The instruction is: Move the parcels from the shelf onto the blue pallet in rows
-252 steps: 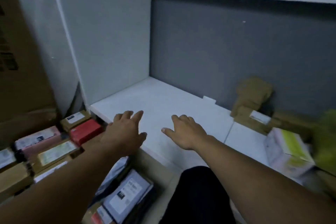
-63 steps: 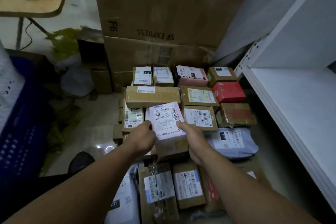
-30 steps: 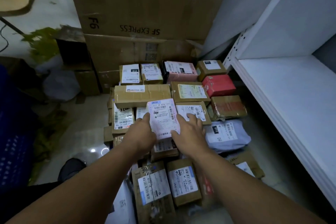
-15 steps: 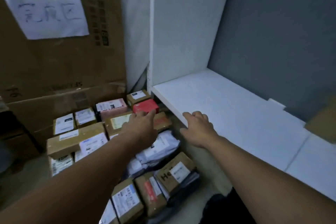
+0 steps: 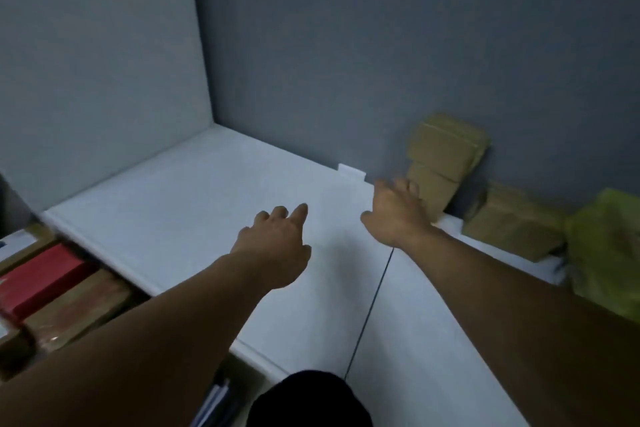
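left hand [image 5: 277, 246] over shelf [image 5: 166, 215], fingers loose, holding nothing | right hand [image 5: 394, 215] spread, empty, just beside brown parcel [image 5: 446, 149]

Two bare forearms reach forward from the bottom of the view. The left hand [image 5: 277, 246] is palm down, fingers loosely extended and pointing ahead, holding nothing. The right hand [image 5: 394, 212] stretches further forward, fingers spread and relaxed, also palm down and holding nothing.

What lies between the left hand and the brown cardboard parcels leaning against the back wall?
Only the right hand over bare white shelf board, head view.
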